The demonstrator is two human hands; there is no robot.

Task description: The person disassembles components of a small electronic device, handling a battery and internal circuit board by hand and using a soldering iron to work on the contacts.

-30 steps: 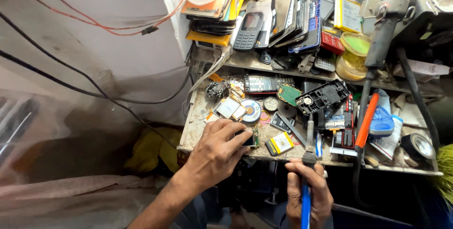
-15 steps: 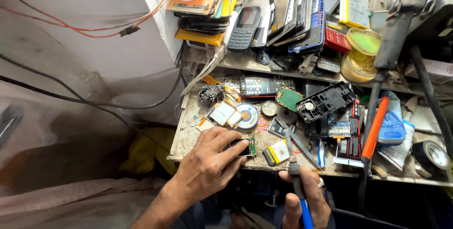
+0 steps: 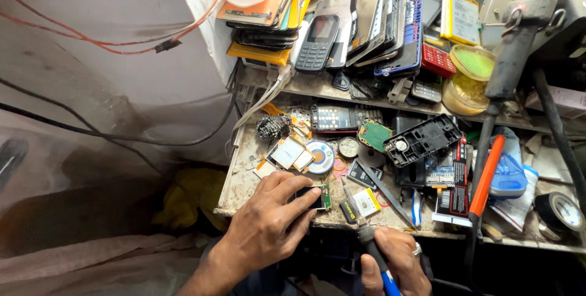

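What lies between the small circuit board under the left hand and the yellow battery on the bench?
In the head view, the soldering iron tip, held by the right hand, lies between the circuit board and the yellow battery.

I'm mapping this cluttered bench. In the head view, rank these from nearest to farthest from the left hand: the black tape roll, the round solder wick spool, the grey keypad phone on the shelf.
From the left hand:
1. Solder wick spool, just above it on the bench.
2. Grey keypad phone, up on the shelf.
3. Black tape roll, far right bench edge.
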